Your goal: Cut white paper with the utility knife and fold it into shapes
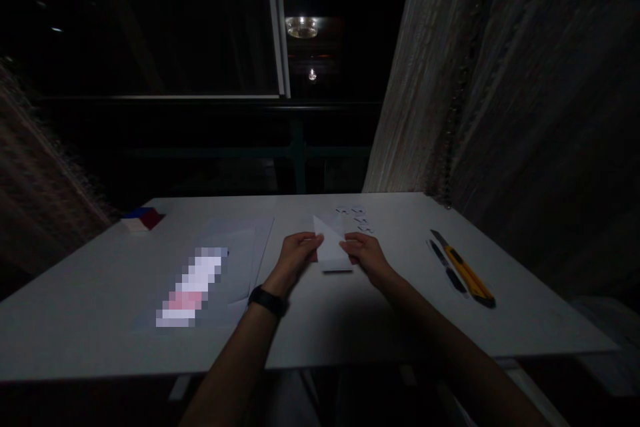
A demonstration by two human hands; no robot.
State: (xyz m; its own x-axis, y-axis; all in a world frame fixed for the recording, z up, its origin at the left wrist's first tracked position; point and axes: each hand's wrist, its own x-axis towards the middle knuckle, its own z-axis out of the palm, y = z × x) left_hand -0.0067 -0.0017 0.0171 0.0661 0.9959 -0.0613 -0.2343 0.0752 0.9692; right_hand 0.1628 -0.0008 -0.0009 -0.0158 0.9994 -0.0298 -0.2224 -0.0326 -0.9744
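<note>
A folded white paper lies on the white table in front of me, with one corner pointing up and away. My left hand pinches its left edge, fingers curled on the paper. My right hand grips its right edge the same way. A dark watch band sits on my left wrist. The light is dim.
A yellow utility knife and a dark pen lie to the right. Small cut paper pieces sit beyond the folded paper. Flat sheets lie to the left, a red, white and blue block at the far left. Curtains hang on the right.
</note>
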